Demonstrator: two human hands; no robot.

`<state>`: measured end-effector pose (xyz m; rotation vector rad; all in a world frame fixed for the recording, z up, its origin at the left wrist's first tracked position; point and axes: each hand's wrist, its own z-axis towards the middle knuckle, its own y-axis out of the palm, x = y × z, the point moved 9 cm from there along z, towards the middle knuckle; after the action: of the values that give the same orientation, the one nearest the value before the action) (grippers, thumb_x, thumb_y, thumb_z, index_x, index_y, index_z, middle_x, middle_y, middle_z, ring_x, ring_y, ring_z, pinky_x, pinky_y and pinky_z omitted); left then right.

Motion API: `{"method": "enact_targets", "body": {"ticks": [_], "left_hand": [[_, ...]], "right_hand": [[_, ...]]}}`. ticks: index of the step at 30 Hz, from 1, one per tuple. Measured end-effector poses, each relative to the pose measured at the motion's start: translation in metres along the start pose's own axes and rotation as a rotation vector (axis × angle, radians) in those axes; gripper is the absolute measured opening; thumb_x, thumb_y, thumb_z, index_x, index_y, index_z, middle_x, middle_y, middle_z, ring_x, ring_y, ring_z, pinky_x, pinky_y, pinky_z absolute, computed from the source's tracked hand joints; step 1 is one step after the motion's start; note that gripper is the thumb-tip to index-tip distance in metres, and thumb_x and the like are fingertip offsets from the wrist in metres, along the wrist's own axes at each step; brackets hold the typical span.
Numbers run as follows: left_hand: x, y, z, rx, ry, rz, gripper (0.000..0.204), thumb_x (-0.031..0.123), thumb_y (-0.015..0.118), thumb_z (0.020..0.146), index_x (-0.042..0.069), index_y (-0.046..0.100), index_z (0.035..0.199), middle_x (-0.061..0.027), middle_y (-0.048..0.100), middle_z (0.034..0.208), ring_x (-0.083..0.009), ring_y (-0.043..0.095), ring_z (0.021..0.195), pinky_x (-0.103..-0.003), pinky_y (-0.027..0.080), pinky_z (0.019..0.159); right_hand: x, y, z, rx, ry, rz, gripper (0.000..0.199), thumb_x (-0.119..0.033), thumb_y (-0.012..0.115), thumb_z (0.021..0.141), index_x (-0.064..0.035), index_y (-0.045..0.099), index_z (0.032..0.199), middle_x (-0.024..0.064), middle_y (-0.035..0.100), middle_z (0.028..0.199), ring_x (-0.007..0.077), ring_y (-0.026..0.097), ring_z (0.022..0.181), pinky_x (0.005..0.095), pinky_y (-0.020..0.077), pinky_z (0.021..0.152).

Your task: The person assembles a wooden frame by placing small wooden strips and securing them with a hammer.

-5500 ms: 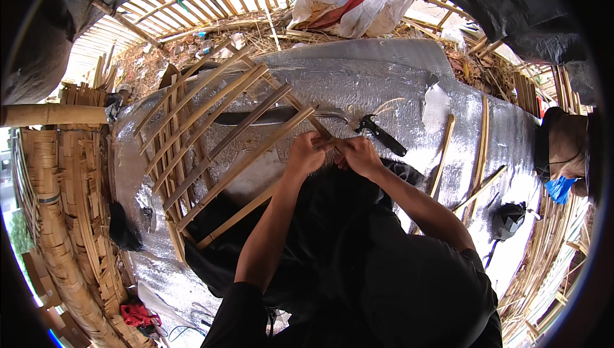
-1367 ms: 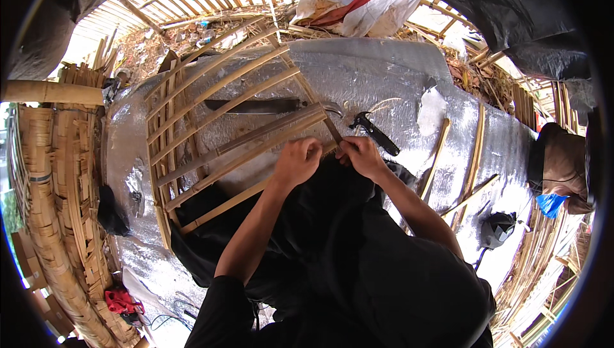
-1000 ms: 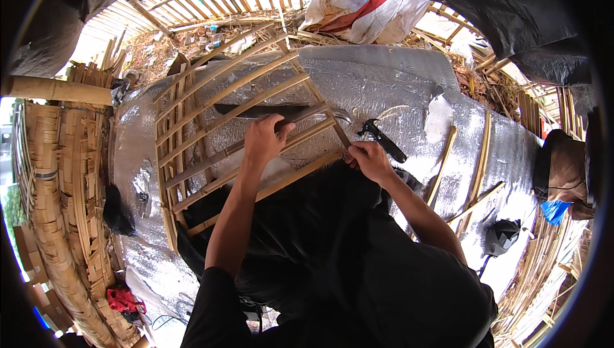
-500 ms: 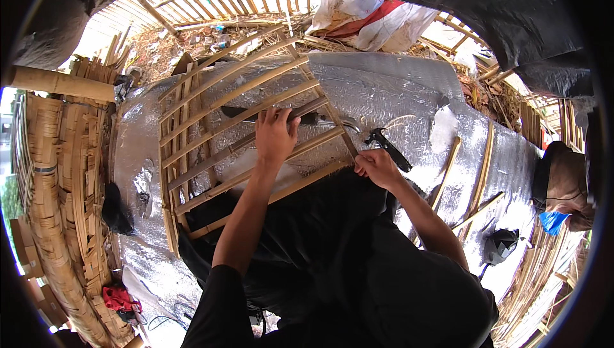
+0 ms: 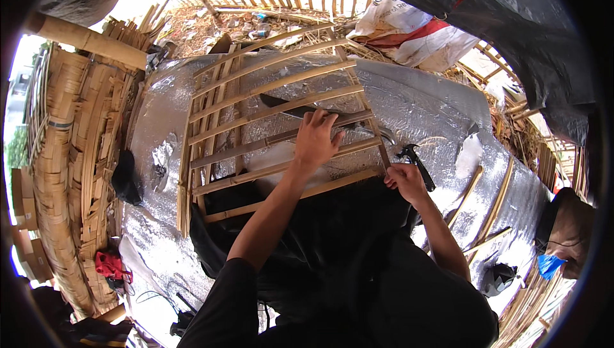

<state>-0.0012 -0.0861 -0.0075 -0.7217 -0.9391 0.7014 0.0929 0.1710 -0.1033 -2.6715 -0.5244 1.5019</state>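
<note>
A bamboo slat frame (image 5: 272,92) lies tilted across my lap, its slats crossing from left to right. My left hand (image 5: 313,143) is closed over one of the middle slats, fingers on the far side and thumb on the near side. At the frame's near right corner, my right hand (image 5: 407,182) is closed on the side strip, its fingertips partly hidden. Beneath the slats lies a tool with a dark blade (image 5: 278,102), partly covered by the frame and my left hand. A claw hammer (image 5: 424,173) with a black handle lies just beyond my right hand.
A silvery foil sheet (image 5: 441,108) covers the ground. Loose bamboo strips (image 5: 495,198) lie at the right, near a dark crumpled object (image 5: 499,279). Stacked bamboo (image 5: 61,131) lines the left side, with a black cap-like item (image 5: 126,178) beside it. A white sack (image 5: 409,35) stands at the back.
The view has shifted, so the scene sits farther right. My left hand has slid right along the slats, nearer my right hand, which keeps its hold on the corner.
</note>
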Motion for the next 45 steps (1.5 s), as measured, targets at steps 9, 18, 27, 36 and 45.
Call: {"method": "enact_targets", "body": {"ticks": [9, 18, 27, 36, 45], "left_hand": [[0.044, 0.032, -0.023, -0.215, -0.096, -0.14, 0.029, 0.027, 0.074, 0.092, 0.006, 0.071, 0.111, -0.0152, 0.069, 0.098, -0.0393, 0.068, 0.087, -0.049, 0.056, 0.077], [0.05, 0.04, -0.017, -0.293, -0.148, -0.123, 0.026, 0.025, 0.072, 0.093, 0.008, 0.072, 0.113, -0.0136, 0.069, 0.088, -0.0384, 0.071, 0.079, -0.048, 0.057, 0.066], [0.046, 0.053, -0.027, -0.267, -0.134, -0.098, 0.026, 0.022, 0.072, 0.091, 0.008, 0.074, 0.112, -0.0102, 0.07, 0.091, -0.0355, 0.072, 0.079, -0.046, 0.057, 0.066], [0.048, 0.055, -0.029, -0.278, -0.137, -0.105, 0.027, 0.022, 0.074, 0.09, 0.007, 0.074, 0.112, -0.0113, 0.069, 0.094, -0.0363, 0.07, 0.082, -0.046, 0.057, 0.071], [0.088, 0.018, -0.056, -0.141, -0.023, -0.236, 0.029, 0.01, 0.07, 0.088, 0.008, 0.07, 0.117, -0.0128, 0.066, 0.097, -0.0407, 0.064, 0.091, -0.049, 0.053, 0.084]], "right_hand": [[-0.011, -0.001, -0.002, 0.019, 0.024, -0.004, 0.024, -0.015, 0.06, 0.097, 0.005, 0.073, 0.096, 0.0084, 0.074, 0.079, 0.0145, 0.071, 0.07, 0.0287, 0.0575, 0.065], [-0.023, 0.003, -0.001, -0.012, -0.102, -0.201, 0.038, -0.009, 0.053, 0.101, 0.0009, 0.063, 0.136, 0.0111, 0.077, 0.093, 0.0171, 0.074, 0.078, 0.0336, 0.0591, 0.075], [-0.038, 0.007, -0.003, 0.003, -0.162, -0.305, 0.022, -0.013, 0.054, 0.098, 0.0023, 0.07, 0.095, 0.0153, 0.077, 0.084, 0.0285, 0.077, 0.083, 0.0404, 0.0596, 0.079], [-0.028, 0.006, 0.004, -0.018, -0.164, -0.305, 0.022, -0.014, 0.056, 0.098, 0.0019, 0.071, 0.104, 0.016, 0.077, 0.088, 0.0294, 0.077, 0.087, 0.0403, 0.0595, 0.082], [0.01, -0.006, 0.012, 0.076, -0.085, -0.201, 0.035, -0.017, 0.066, 0.097, 0.0013, 0.071, 0.126, 0.0148, 0.078, 0.093, 0.0181, 0.075, 0.083, 0.0335, 0.0584, 0.08]]}}
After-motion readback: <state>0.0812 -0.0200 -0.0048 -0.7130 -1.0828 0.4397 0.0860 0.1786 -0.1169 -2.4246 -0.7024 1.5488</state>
